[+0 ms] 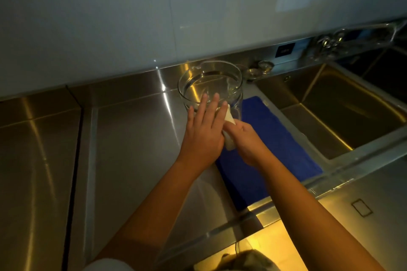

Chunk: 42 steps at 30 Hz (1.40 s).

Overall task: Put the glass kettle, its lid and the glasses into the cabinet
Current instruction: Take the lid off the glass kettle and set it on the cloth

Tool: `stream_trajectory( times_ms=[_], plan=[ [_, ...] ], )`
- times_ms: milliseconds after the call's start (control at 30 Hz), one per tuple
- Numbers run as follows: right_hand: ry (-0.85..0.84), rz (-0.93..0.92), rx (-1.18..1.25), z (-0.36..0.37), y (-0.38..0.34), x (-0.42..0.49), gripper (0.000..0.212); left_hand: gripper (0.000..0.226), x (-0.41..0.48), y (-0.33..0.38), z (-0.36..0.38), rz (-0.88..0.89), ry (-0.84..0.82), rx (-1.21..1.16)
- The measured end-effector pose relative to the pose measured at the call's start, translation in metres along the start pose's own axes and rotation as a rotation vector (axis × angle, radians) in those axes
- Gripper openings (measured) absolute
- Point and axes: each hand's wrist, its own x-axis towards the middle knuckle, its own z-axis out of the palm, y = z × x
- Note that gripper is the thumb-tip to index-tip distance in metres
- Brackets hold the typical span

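The glass kettle [210, 82] stands upright on the steel counter, at the far end of a blue cloth [275, 138]. It has no lid on. My left hand [204, 130] lies with straight fingers against the kettle's near wall. My right hand [246, 141] grips the kettle's white handle [229, 132], which shows between the two hands. Two small glasses [259, 69] stand behind the kettle by the back ledge. No lid and no cabinet are in view.
The steel counter [132, 138] stretches to the left with a dark seam. A deep sink [341, 105] lies to the right, with a faucet [356, 35] above it at the back. A tiled wall rises behind.
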Motion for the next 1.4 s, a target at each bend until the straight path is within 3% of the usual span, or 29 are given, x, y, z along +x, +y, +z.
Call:
stream_trajectory(
  times_ms=[233,767,1400],
  plan=[
    [0.085,0.031,-0.052,-0.052,0.006,-0.017,0.018,0.053,0.011,0.045,0.012,0.030,-0.081,-0.037],
    [0.055,0.026,-0.326,-0.175,0.022,-0.050,0.022,0.056,0.025,0.161,0.056,-0.043,-0.152,-0.124],
    [0.012,-0.048,-0.641,-0.190,0.022,-0.054,0.028,0.070,0.011,0.168,0.066,-0.053,-0.119,-0.153]
  ],
)
